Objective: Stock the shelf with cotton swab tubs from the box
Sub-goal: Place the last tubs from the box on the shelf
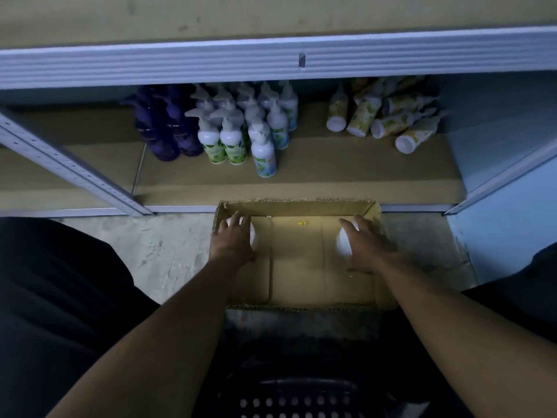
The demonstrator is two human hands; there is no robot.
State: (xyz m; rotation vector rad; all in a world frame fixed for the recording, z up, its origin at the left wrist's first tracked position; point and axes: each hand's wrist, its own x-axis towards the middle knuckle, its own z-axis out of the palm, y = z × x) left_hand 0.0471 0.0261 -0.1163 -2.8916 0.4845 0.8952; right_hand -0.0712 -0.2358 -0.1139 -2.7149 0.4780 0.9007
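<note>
1. Reaching into the box (297,206), the left hand (233,241) curls its fingers over a white tub (254,235) at the box's left wall.
2. The right hand (363,244) likewise grips a second tub (343,241) near the box's right wall.
3. Beyond the box, the shelf (331,173) carries purple bottles (164,128), pump bottles (241,125) and toppled bottles (388,119).
</note>
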